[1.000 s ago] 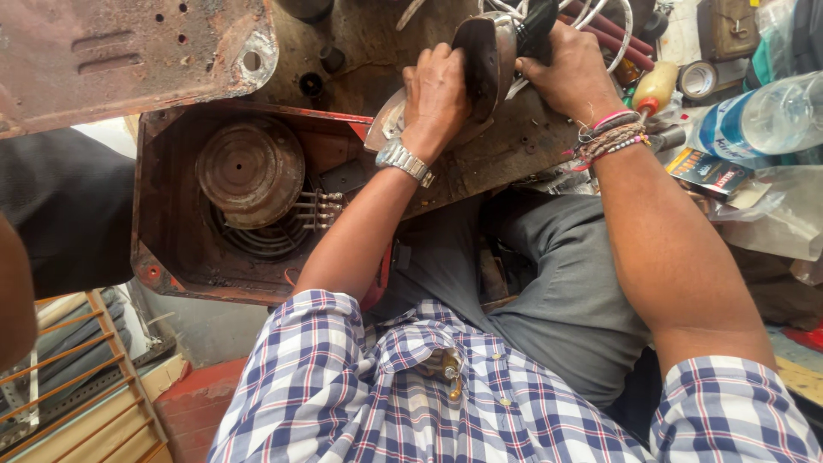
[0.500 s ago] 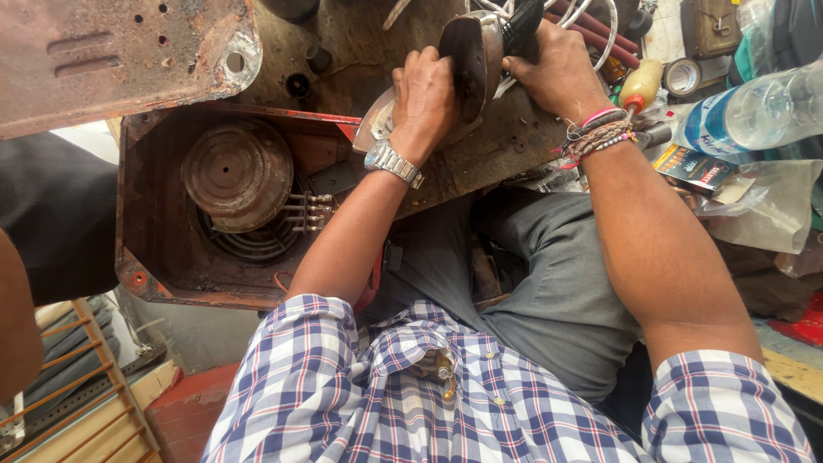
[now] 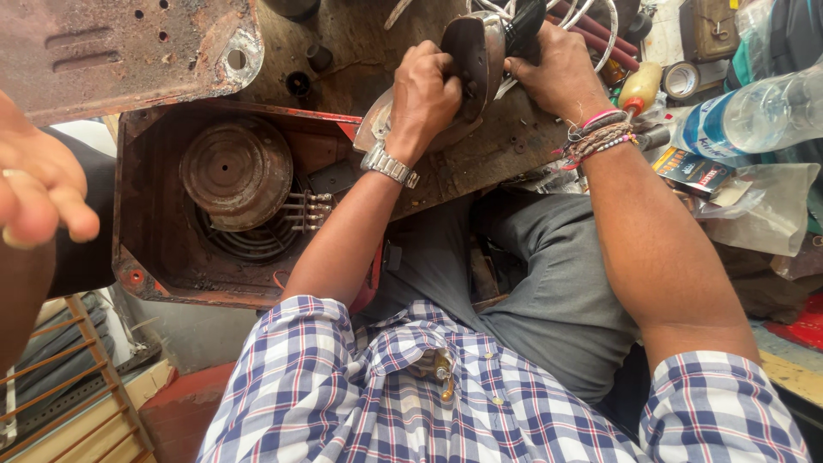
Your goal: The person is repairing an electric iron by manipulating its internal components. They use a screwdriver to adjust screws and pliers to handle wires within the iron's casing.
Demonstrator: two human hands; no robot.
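- Our left hand [image 3: 429,90] is curled tight around the near edge of a dark, rounded metal housing [image 3: 476,56], fingers closed over its rim, a metal watch on the wrist.
- Our right hand [image 3: 553,73] is clenched on the black handle [image 3: 525,19] at the far side of the same housing, beaded bands around its wrist.
- The housing stands tilted on edge at the top of the view, on the rusty worktop [image 3: 480,159], above a flat grey plate half hidden under the left hand.
- To the left sits an open rusty casing [image 3: 141,257] with a round disc [image 3: 236,167] and a heating coil [image 3: 257,244] inside; its cover appears already off.
- We judge the work mid-way: the housing is gripped and lifted, not yet freed or set down.
- White and red cables [image 3: 600,39] trail behind; a plastic bottle [image 3: 746,111] lies to the right.
- Another person's hand [image 3: 39,184] shows at the left edge, holding nothing.
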